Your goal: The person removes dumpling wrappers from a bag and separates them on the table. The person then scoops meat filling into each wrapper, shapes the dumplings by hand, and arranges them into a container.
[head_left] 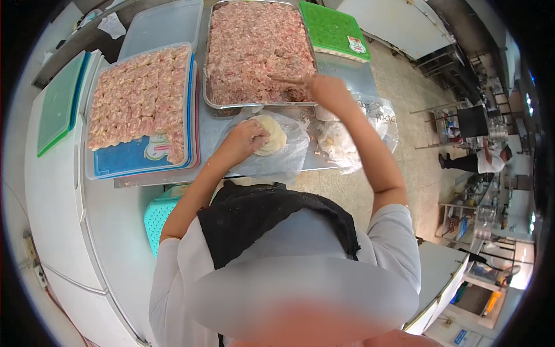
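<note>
My left hand (250,137) is curled closed at the left edge of a small stack of round, pale dough wrappers (275,136). The curled fingers hide whatever lies inside them. Under the stack is a clear plastic sheet (295,159). My right hand (328,92) grips a thin brown spatula-like stick (284,79), whose tip reaches into the near right part of the ground meat (257,43). A large metal tray (204,87) holds that meat.
On the left, a stacked tray (118,165) bears rows of filled dumplings (139,95). A green-lidded container (334,29) sits at the back right, and a plastic bag (341,141) lies by my right forearm. A turquoise basket (157,222) is below the table; another person (488,161) stands far right.
</note>
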`<state>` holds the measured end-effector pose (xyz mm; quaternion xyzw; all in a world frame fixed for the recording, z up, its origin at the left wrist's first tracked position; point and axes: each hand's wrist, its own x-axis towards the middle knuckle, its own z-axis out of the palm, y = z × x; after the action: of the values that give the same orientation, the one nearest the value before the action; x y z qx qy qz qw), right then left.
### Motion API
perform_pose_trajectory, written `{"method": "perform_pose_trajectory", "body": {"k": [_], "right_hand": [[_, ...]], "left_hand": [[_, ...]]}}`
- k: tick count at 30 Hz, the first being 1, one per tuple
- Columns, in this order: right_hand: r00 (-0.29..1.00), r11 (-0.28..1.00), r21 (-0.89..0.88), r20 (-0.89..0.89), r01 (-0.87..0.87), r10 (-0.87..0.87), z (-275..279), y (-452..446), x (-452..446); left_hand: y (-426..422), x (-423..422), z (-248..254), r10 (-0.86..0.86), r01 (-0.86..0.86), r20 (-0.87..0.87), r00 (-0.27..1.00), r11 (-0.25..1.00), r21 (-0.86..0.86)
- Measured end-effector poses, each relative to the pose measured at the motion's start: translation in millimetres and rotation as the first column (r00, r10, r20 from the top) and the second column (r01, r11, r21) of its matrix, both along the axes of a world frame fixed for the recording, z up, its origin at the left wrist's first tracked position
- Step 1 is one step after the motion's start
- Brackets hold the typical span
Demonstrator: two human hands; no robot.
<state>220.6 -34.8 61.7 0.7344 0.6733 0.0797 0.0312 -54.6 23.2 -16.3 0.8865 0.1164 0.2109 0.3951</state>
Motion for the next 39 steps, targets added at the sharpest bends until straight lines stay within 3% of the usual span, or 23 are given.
{"method": "perform_pose_trajectory", "body": {"k": [1,3,7,8,10,12,14,17,19,21,23,26,31,32,34,35,38,39], "right_hand": [[1.0,1.0,-0.011,0.002,0.01,-0.01,24.6,-6.6,0.6],[0.982,0.995,-0.094,0.188,0.015,0.003,69.2,-17.0,3.8],[0.947,0.989,-0.138,0.321,0.058,-0.01,49.5,-14.9,34.9],[0.955,0.989,-0.144,0.292,-0.017,0.059,12.3,-16.6,43.1],[0.97,0.985,-0.154,0.215,-0.08,0.112,-7.5,-20.2,18.6],[0.98,0.984,-0.155,0.164,-0.089,0.114,-0.8,-26.2,-1.1],[0.955,0.96,-0.176,0.164,-0.217,0.246,-0.3,-31.0,11.1],[0.961,0.981,-0.113,0.211,-0.16,0.181,44.2,-32.7,29.7],[0.97,0.983,-0.064,0.163,-0.171,0.179,53.1,-25.2,28.9],[0.98,0.984,0.034,-0.093,-0.174,0.176,37.8,-9.3,23.3],[0.942,0.965,-0.025,-0.227,-0.26,0.247,3.2,5.6,2.0],[0.9,0.942,0.076,-0.278,-0.327,0.335,-49.4,18.0,25.1],[0.944,0.943,-0.07,-0.091,-0.325,0.319,-7.8,21.1,70.9],[0.938,0.935,-0.084,-0.005,-0.345,0.345,9.2,24.6,72.4],[0.916,0.915,-0.055,-0.01,-0.4,0.4,34.4,29.5,62.1],[0.903,0.902,-0.027,-0.012,-0.43,0.43,38.6,31.4,54.7],[0.845,0.843,0.061,0.03,-0.535,0.534,9.0,41.5,26.4],[0.84,0.838,0.058,0.03,-0.542,0.542,-10.7,39.4,15.0]], "left_hand": [[0.3,-1.7,0.7,-0.019,0.019,0.021,1.0,1.0,0.023],[-0.3,-1.8,4.3,-0.015,0.015,0.008,1.0,1.0,0.013],[5.6,2.5,5.6,-0.03,0.031,-0.078,0.997,0.999,0.021],[6.3,2.5,7.2,-0.027,0.029,-0.075,0.997,0.999,0.02],[6.9,1.8,13.4,0.009,-0.05,-0.149,0.989,0.961,-0.273],[8.9,4.3,22.7,0.079,-0.112,-0.128,0.989,0.953,-0.28],[11.1,12.7,31.2,0.133,-0.162,-0.119,0.984,0.947,-0.277],[9.3,23.5,43.9,0.178,-0.19,-0.103,0.979,0.974,-0.126],[-1.8,28.6,53.5,0.165,-0.184,-0.298,0.94,0.982,-0.035],[-17.2,31.0,47.8,0.245,-0.231,-0.297,0.923,0.969,0.084],[-26.4,31.7,38.1,0.319,-0.267,-0.289,0.903,0.942,0.205],[-28.3,30.6,31.4,0.345,-0.287,-0.302,0.889,0.932,0.221],[-38.9,29.0,27.5,0.435,-0.49,-0.366,0.823,0.869,-0.067],[-36.9,27.2,23.4,0.452,-0.507,-0.368,0.812,0.86,-0.062],[-37.4,22.8,14.5,0.424,-0.425,-0.21,0.881,0.904,0.043],[-37.4,21.5,12.9,0.439,-0.44,-0.215,0.872,0.897,0.043],[-36.9,23.1,17.6,0.393,-0.394,-0.165,0.905,0.919,0.028],[-38.0,23.5,22.2,0.419,-0.446,-0.238,0.876,0.892,-0.076]]}}
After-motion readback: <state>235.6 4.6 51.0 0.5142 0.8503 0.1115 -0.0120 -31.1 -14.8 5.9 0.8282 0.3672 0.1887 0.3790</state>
